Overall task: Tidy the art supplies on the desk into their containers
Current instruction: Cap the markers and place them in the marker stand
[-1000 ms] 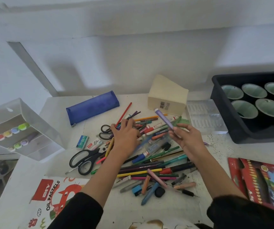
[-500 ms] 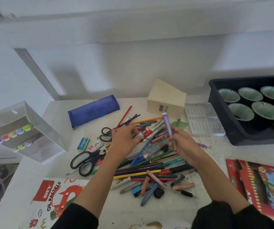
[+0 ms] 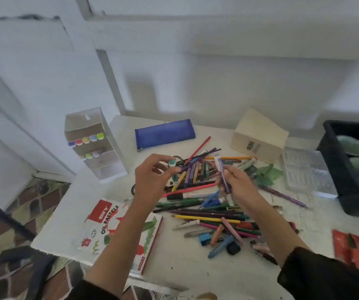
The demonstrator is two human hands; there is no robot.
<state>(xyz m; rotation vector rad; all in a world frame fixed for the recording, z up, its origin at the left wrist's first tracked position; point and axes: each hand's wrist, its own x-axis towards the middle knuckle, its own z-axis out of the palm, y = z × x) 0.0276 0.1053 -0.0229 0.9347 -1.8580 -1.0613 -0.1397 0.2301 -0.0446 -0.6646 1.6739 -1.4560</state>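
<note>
Lying nearest, at the lower left of the frame, an oil pastels box [image 3: 113, 226] sits flat on the white desk [image 3: 195, 276]. Just beyond it, in the centre, a loose pile of pens and pencils [image 3: 208, 215] spreads out. Both hands are raised over the pile's far part, apart from each other. The left hand [image 3: 150, 180] pinches a teal-capped marker [image 3: 172, 163] at its fingertips. The right hand [image 3: 239, 185] curls round a purple marker [image 3: 221, 172], held nearly upright. Farther back lies a blue pencil case [image 3: 165, 133], and left of it stands a clear organizer [image 3: 94, 146] holding coloured markers. A black tray [image 3: 334, 169] stands at the right edge.
</note>
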